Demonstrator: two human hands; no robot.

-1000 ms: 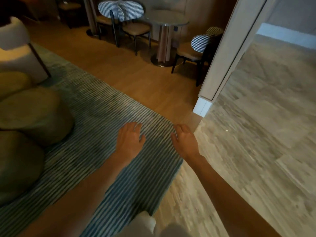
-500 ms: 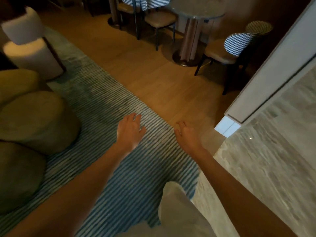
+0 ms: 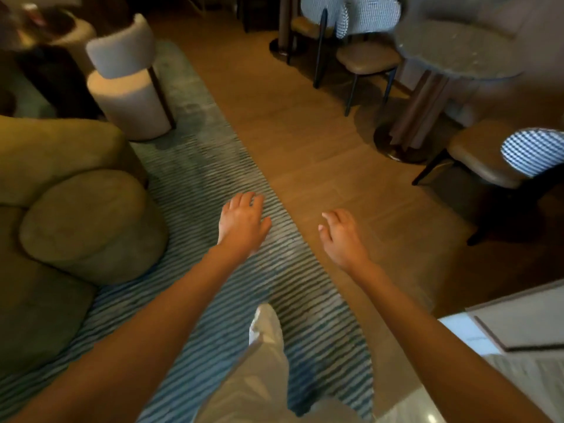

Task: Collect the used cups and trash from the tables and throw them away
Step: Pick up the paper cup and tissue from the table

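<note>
My left hand point(image 3: 242, 222) hangs in front of me over the striped rug, fingers relaxed and holding nothing. My right hand point(image 3: 341, 236) hangs beside it over the wooden floor, fingers loosely bent and also holding nothing. A round stone-topped table point(image 3: 457, 47) stands at the upper right, and its blurred top shows no cup or trash that I can make out. At the far upper left something small and reddish point(image 3: 30, 9) sits on a dark low table, too blurred to identify.
An olive sofa point(image 3: 61, 184) with round cushions fills the left. A white round-backed chair point(image 3: 128, 87) stands on the blue striped rug point(image 3: 195, 166). Houndstooth-backed chairs point(image 3: 532, 151) flank the round table. A white wall corner point(image 3: 500, 328) juts in at the lower right. My leg in pale trousers point(image 3: 262, 361) steps forward.
I have walked forward and turned left past the wall corner, from the stone floor onto the rug. The table and chairs have come closer. Both hands stay relaxed and hold nothing.
</note>
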